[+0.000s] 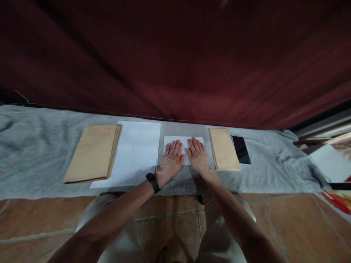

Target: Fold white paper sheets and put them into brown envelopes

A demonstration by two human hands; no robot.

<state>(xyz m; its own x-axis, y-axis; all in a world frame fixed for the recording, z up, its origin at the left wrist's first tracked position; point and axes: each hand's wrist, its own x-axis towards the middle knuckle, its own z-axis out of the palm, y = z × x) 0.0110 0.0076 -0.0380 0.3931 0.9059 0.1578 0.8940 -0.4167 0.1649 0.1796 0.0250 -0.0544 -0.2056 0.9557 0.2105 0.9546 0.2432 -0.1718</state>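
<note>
Left hand [172, 158] and right hand [197, 155] flat, fingers extended, pressing folded white paper [183, 141] on grey desk cloth [41, 146]. Paper likely light, limp, easily creased. Best gripped at edges.

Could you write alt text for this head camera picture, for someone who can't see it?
Seen from above, a person's left hand and right hand press flat, side by side, on a folded white paper on a grey cloth. Left lie white sheets and a stack of brown envelopes; right, another brown envelope and a dark phone.

folded white paper [183, 140], flat on grey cloth [41, 146]
</note>
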